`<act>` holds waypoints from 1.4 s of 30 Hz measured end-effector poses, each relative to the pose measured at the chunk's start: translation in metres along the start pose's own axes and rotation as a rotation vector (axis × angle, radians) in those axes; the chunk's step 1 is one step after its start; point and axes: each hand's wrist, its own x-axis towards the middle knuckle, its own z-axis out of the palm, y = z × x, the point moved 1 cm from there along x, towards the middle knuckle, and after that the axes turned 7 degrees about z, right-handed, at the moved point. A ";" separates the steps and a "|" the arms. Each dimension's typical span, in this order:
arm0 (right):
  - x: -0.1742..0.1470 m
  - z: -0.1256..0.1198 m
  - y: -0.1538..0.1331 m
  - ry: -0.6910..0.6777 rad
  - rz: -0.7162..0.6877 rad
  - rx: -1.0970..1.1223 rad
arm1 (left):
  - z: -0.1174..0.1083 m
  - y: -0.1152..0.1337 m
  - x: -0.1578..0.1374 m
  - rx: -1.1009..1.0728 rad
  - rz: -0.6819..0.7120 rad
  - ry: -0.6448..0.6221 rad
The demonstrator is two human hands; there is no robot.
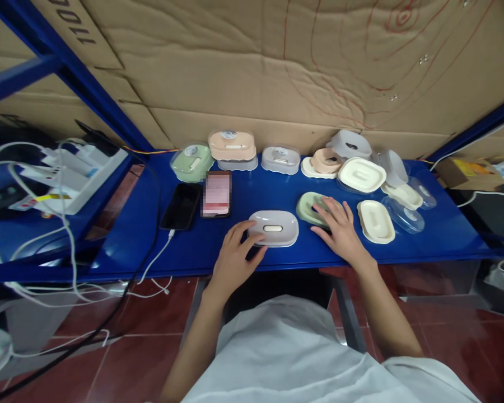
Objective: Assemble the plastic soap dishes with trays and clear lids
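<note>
Grey soap dish [274, 228] sits between black phone [181, 206] and green dish [312, 208].

White short-sleeved shirt, bare forearms, bare hands

Left hand [235, 254] touching grey soap dish [274, 228] on blue worktop [201, 246], right hand [338, 229] resting on green soap dish [311, 206], black phone [181, 206] nearby
</note>
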 end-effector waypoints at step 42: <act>-0.011 0.021 -0.082 -0.011 -0.259 0.127 | 0.000 -0.015 -0.006 -0.313 -0.175 -0.011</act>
